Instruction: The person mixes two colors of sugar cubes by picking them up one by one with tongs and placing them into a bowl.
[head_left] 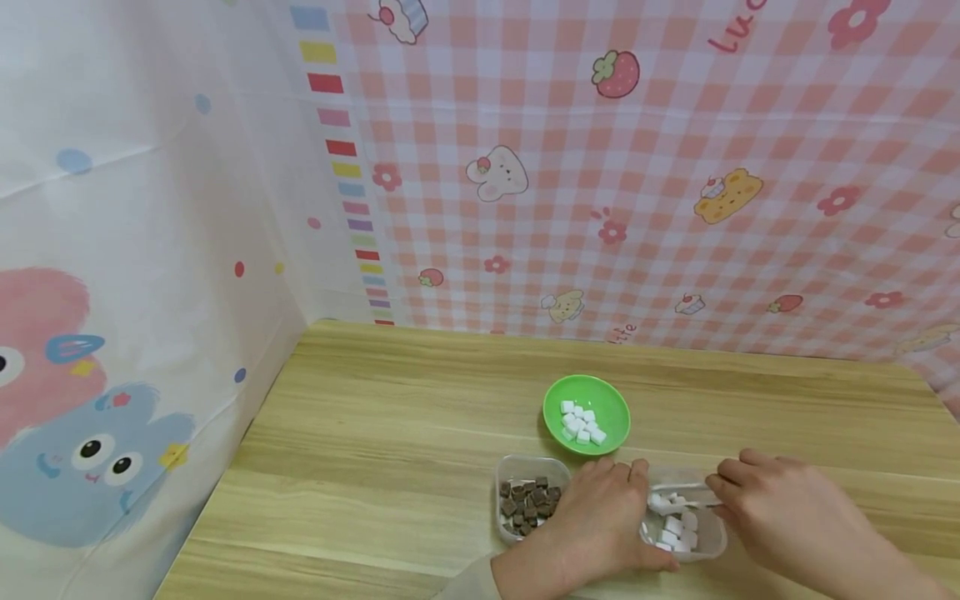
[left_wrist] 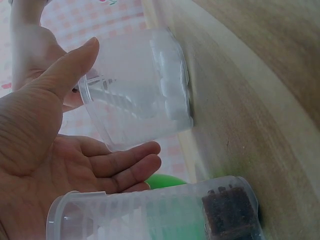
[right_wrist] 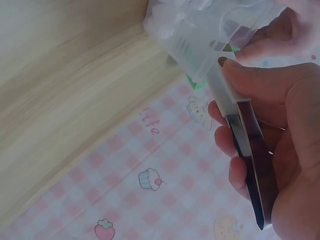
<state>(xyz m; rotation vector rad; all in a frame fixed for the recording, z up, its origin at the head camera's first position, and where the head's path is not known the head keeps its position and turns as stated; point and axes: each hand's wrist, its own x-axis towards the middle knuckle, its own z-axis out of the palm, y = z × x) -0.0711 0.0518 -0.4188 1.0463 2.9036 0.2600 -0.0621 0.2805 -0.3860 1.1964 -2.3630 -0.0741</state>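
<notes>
My left hand [head_left: 592, 517] holds a clear plastic box [head_left: 716, 546] by its side, with the thumb on the rim and the fingers along the opposite wall. White cubes [head_left: 678, 533] lie on the bottom of this box. From the right, my right hand [head_left: 795, 508] grips tongs [right_wrist: 255, 160] with a metal body and white tips. Those tips reach inside the box, just above the cubes; whether a cube is between them I cannot tell. Behind the boxes stands a green bowl [head_left: 622, 417] with several white cubes [head_left: 581, 423] in it.
Left of my left hand, a second clear box [head_left: 532, 457] holds several dark brown cubes [head_left: 530, 504], partly hidden by the hand. Everything stands on a wood-grain table [head_left: 375, 433]. A pink checked cloth [head_left: 660, 167] hangs along the back, and a white printed cloth [head_left: 172, 250] at the left.
</notes>
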